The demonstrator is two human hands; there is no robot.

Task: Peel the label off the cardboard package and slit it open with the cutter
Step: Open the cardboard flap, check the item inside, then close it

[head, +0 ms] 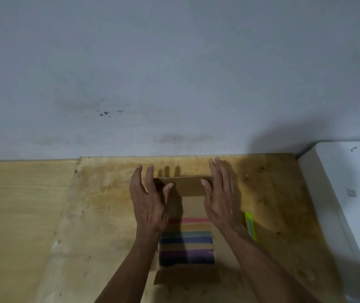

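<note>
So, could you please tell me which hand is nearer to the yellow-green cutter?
Right. The right hand hovers just left of the cutter; the left hand is across the package.

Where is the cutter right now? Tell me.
In the head view the yellow-green cutter lies on the wooden board, right of the cardboard package, partly hidden behind the right hand.

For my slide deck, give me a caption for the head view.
Both open hands, left hand and right hand, flank a striped cardboard package; cutter beside it.
</note>
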